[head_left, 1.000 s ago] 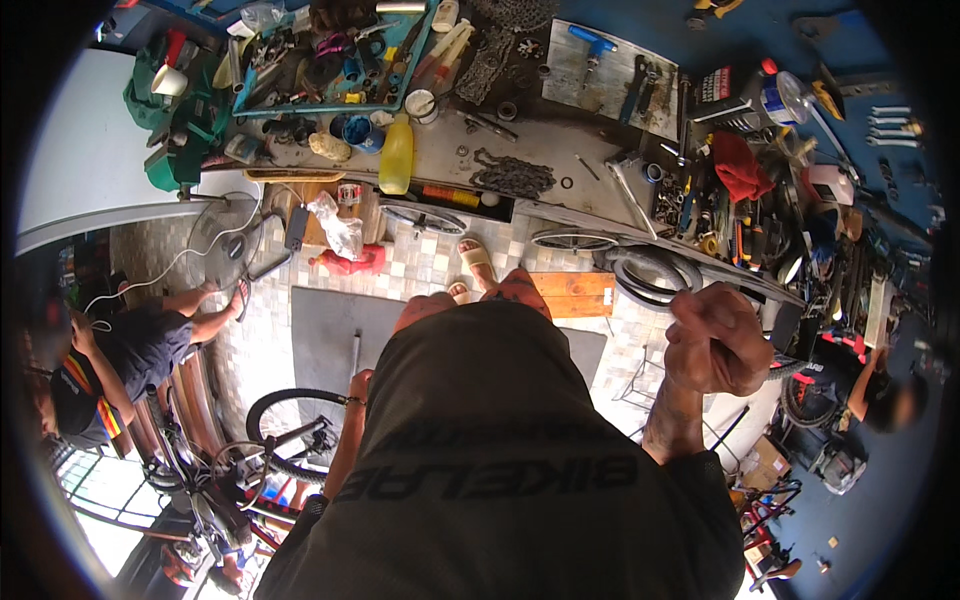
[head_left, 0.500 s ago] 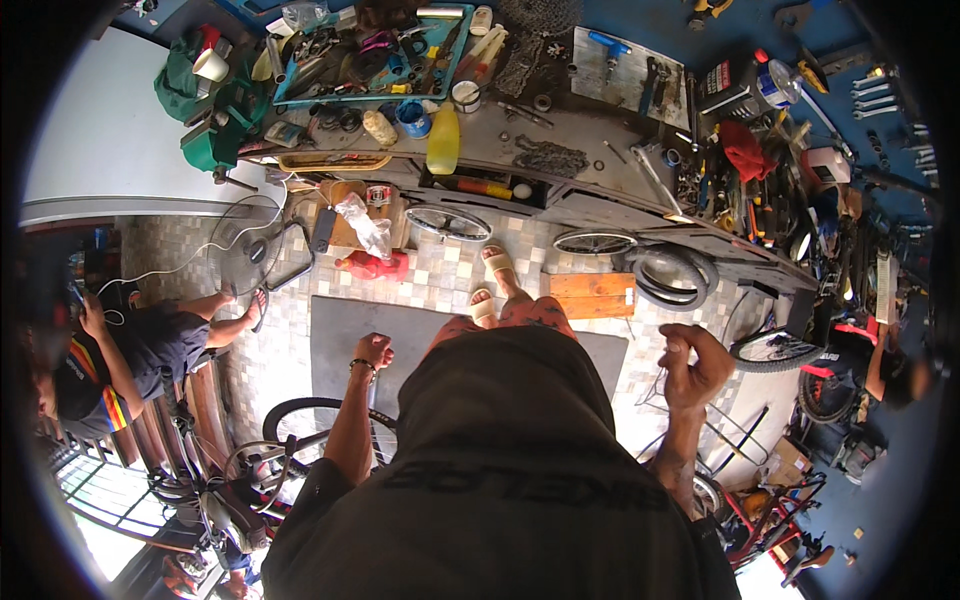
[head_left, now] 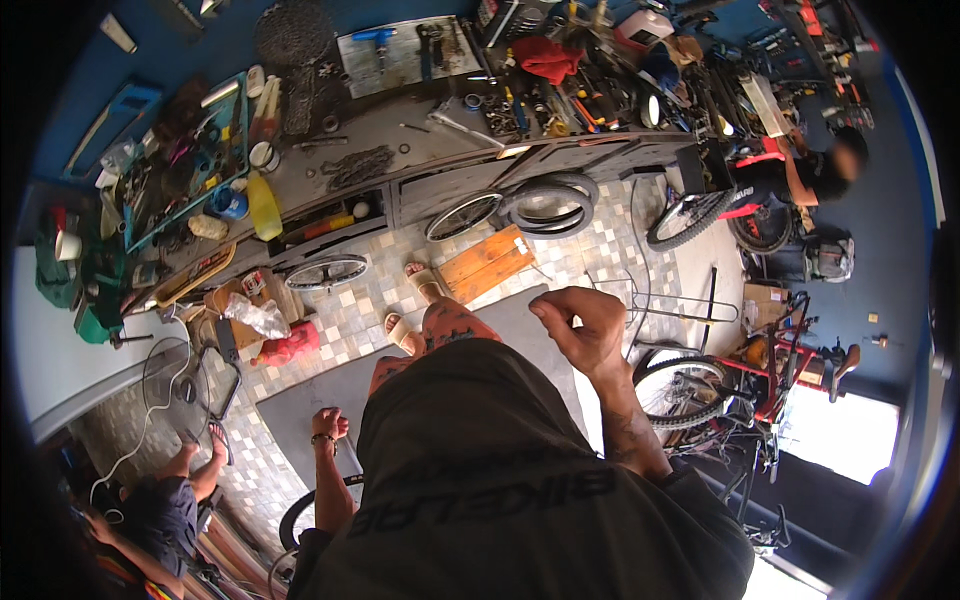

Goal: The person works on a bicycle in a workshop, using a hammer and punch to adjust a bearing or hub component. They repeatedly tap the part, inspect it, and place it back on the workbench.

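Note:
My right hand is raised in front of me, fingers curled loosely in toward the thumb, and no object shows in it. Below it lie a dark grey mat and tiled floor. Lower and to the left hangs my left hand, a bracelet at its wrist; its fingers are folded and I see nothing held. Neither hand touches anything. A bicycle tyre is nearest to my left forearm. An orange-brown wooden board lies on the floor ahead, short of my right hand.
Ahead runs a long workbench with tools, a blue tray and a yellow bottle. Wheels and black tyres lean against it. A fan and seated person are left; another person and bicycles are right.
My view has turned to the right, so the bench and floor items shift left and more bicycles show at the right. My hands stay curled and raised away from things.

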A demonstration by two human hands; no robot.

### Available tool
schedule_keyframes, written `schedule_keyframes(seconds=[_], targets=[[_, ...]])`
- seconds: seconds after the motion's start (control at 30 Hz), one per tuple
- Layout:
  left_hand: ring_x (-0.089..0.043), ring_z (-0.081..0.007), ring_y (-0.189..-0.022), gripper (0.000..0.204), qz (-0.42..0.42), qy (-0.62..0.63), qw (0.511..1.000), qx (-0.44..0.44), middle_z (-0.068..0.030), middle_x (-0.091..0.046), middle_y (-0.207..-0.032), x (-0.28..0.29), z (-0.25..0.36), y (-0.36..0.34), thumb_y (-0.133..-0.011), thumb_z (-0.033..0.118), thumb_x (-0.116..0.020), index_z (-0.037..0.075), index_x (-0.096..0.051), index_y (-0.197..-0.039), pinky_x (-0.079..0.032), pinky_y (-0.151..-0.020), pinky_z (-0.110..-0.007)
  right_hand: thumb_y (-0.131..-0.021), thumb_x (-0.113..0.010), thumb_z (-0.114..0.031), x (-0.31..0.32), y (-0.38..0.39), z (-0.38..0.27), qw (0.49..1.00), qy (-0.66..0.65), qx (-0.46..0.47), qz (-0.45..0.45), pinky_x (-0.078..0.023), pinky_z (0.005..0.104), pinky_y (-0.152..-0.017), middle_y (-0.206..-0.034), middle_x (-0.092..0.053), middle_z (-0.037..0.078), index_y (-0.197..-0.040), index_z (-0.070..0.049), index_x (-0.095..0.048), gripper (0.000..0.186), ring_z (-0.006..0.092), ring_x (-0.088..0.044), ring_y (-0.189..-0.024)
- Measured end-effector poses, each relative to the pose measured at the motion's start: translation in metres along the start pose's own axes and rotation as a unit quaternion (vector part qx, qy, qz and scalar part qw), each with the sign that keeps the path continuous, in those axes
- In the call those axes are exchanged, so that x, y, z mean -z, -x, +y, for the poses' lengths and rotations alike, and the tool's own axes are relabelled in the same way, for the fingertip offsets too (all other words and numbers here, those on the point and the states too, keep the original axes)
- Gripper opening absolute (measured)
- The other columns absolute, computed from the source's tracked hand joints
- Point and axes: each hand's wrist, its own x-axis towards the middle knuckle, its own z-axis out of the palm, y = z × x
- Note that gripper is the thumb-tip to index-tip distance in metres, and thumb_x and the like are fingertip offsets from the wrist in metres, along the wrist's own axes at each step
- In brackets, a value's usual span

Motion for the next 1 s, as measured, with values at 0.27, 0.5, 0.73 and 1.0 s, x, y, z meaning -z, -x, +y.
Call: schedule_keyframes(seconds=[0.27, 0.5, 0.73, 1.0], targets=[[-0.062, -0.0183, -0.055, 0.023, 0.027, 0.038, 0.999, -0.016, -0.0123, -0.069, -0.078, 0.006, 0.049, -0.016, -0.099, 0.021, -0.067, 0.004, -0.065, -0.113, -0.055, -0.047, -0.034, -0.084, -0.084, -0.014, 0.004, -0.029, 0.035, 0.999, 0.002, 0.021, 0.03, -0.042, 0.0319, -0.047, -0.06, -0.062, 0.007, -0.083, -0.002, -0.075, 0.015, 0.0177, -0.058, -0.047], [-0.066, -0.0196, -0.061, 0.029, 0.062, 0.054, 0.997, -0.001, -0.0101, -0.07, -0.078, 0.005, 0.084, -0.005, -0.098, 0.029, -0.069, 0.007, -0.062, -0.116, -0.057, -0.052, -0.038, -0.086, -0.084, -0.017, 0.008, -0.096, 0.097, 0.999, -0.012, 0.03, 0.016, -0.043, 0.0314, -0.046, -0.062, -0.064, 0.007, -0.084, -0.004, -0.076, 0.015, 0.0175, -0.059, -0.049], [-0.057, -0.0186, -0.054, 0.027, 0.103, 0.123, 0.987, -0.023, -0.0121, -0.066, -0.076, -0.037, 0.113, 0.044, -0.099, 0.021, -0.067, 0.004, -0.061, -0.119, -0.053, -0.051, -0.036, -0.089, -0.082, -0.018, 0.008, -0.18, 0.163, 0.997, -0.013, 0.071, 0.008, -0.044, 0.0314, -0.047, -0.062, -0.065, 0.005, -0.084, -0.004, -0.075, 0.016, 0.0151, -0.062, -0.05], [-0.067, -0.0221, -0.063, 0.03, 0.121, -0.02, 0.99, -0.062, -0.0136, -0.072, -0.083, -0.066, 0.13, 0.095, -0.098, 0.025, -0.068, 0.004, -0.064, -0.12, -0.06, -0.057, -0.039, -0.091, -0.079, -0.027, -0.012, -0.251, 0.206, 0.996, 0.004, 0.082, 0.034, -0.049, 0.0361, -0.051, -0.067, -0.067, 0.007, -0.09, -0.006, -0.074, 0.021, 0.0236, -0.064, -0.054]])
